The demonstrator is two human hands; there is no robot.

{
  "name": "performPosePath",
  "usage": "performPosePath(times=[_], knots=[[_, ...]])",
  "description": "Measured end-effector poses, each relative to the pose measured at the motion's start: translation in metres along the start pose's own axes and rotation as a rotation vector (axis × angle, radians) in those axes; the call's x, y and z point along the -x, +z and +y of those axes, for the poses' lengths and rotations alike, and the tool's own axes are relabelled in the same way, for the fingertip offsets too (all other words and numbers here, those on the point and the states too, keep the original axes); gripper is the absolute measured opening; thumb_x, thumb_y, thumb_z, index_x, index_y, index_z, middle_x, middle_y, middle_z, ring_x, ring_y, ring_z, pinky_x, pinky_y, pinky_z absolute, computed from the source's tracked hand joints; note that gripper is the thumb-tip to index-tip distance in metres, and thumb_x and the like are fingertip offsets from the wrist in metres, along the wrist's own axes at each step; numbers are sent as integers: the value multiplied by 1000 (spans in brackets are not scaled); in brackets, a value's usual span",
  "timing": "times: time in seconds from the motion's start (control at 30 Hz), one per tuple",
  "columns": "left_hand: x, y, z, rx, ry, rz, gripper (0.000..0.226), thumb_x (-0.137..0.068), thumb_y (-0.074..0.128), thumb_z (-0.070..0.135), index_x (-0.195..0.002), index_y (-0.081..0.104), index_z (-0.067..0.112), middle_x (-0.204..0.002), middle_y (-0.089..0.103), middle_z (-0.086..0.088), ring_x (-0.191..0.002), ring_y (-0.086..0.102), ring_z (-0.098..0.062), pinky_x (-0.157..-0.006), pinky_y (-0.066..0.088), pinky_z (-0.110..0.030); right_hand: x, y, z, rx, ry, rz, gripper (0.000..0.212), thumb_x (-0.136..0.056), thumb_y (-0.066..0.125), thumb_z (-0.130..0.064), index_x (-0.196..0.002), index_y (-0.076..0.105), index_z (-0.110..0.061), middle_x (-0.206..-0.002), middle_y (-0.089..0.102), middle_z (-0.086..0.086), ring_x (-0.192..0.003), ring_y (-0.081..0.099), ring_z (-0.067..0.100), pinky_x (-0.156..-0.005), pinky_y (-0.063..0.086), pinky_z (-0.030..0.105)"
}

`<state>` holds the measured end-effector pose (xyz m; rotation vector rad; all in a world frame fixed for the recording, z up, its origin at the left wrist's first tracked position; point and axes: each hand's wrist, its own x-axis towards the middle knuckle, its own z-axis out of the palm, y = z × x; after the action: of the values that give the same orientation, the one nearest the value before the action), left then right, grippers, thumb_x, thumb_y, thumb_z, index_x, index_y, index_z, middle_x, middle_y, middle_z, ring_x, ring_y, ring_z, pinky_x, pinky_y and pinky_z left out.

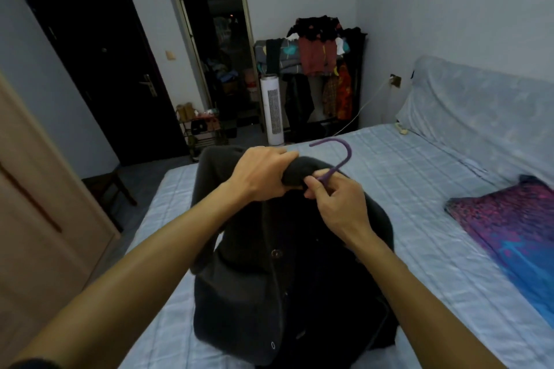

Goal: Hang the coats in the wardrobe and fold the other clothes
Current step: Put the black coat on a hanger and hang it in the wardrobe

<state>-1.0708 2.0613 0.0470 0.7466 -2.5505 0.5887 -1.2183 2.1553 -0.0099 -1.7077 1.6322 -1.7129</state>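
- My left hand (263, 173) is clenched over a bunched dark fold at the top of the coat (254, 278), knuckles up.
- My right hand (332, 203), just beside the left and touching the same fold, pinches the neck of the purple hanger (344, 152) between thumb and fingers. The hook curves up and away beyond my fingertips.
- The coat hangs from both hands, its buttoned front facing me and its lower part lying on the bed (404, 173) under my forearms.
- Far beyond my hands, a clothes rack (323, 68) stands against the wall, with garments heaped on top and others hanging below.
- A white tower fan (274, 107) stands just left of the rack, straight past my left hand.
- Further left, a low shoe rack (201, 125) holds shoes, beside a dark door (90, 68).
- Well to the right of my right hand, a pink and blue patterned cloth (515, 233) lies on the bed.
- To the left of my left arm is a pale wooden panel (36, 188).
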Motion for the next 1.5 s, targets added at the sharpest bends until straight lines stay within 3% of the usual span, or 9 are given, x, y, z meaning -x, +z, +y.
performPosePath(times=[0.13, 0.23, 0.4, 0.6, 0.73, 0.9, 1.17, 1.3, 1.5], knots=[[7, 7, -13, 8, -82, 13, 43, -69, 72, 55, -96, 62, 22, -84, 68, 2, -69, 65, -25, -55, 43, -28, 5, -12, 34, 60, -89, 287, 14, -90, 63, -27, -99, 68, -18, -90, 66, -9, -81, 64, 7, -73, 49, 19], [23, 7, -29, 21, -135, 101, 40, -68, 76, 51, -92, 63, 21, -81, 70, -1, -66, 66, -26, -55, 53, -34, 19, -18, 72, 96, 43, 437, 22, -94, 54, -23, -111, 63, -12, -108, 61, -3, -97, 59, 11, -83, 47, 21], [38, -4, -49, -31, -275, 155, 41, -68, 78, 49, -92, 65, 18, -82, 68, -2, -68, 65, -26, -60, 52, -33, 30, -3, 114, 169, 260, 318, 43, -93, 51, -26, -133, 44, -10, -131, 46, 9, -121, 47, 23, -101, 39, 33], [48, -14, -58, -46, -350, 219, 42, -70, 76, 53, -86, 63, 17, -81, 66, -1, -68, 64, -22, -59, 45, -28, 39, 47, 117, -29, 570, 98, 112, -76, 75, -39, -149, -8, -23, -158, 10, 4, -142, 22, 22, -112, 26, 34], [51, -29, -53, -14, -308, 277, 40, -72, 72, 52, -82, 61, 14, -77, 63, -2, -64, 60, -21, -56, 45, -29, 32, 70, 130, 189, 572, -48, 105, -65, 73, -53, -146, 17, -17, -144, 38, 11, -132, 39, 31, -104, 38, 48], [60, -45, -65, -63, -272, 285, 34, -73, 73, 43, -86, 64, 12, -77, 64, -3, -63, 62, -22, -53, 49, -32, -3, 56, 128, 344, 433, -171, 28, -78, 57, -18, -106, 61, -14, -96, 68, 15, -93, 64, 37, -67, 44, 32], [77, -73, -109, -368, -296, 167, 41, -56, 83, 9, -91, 63, 5, -74, 59, -12, -57, 57, -31, -46, 40, -30, -135, -25, 68, 590, 63, -62, 41, -83, 64, -30, -123, 58, -32, -104, 69, 16, -92, 63, 39, -73, 49, 40], [57, -86, -127, -505, -436, 36, 49, -57, 81, 7, -101, 61, 8, -80, 58, -14, -58, 55, -33, -46, 37, -32, -183, -45, 8, 619, -61, 35, 40, -77, 69, -29, -116, 63, -34, -99, 72, 7, -88, 66, 33, -73, 55, 40], [31, -96, -119, -535, -663, -70, 50, -75, 67, 21, -121, 47, 22, -103, 59, -8, -84, 62, -33, -58, 38, -35, -201, -40, -80, 640, -176, 117, 55, -63, 60, -15, -116, 65, -30, -104, 71, 5, -93, 64, 32, -82, 54, 38]])
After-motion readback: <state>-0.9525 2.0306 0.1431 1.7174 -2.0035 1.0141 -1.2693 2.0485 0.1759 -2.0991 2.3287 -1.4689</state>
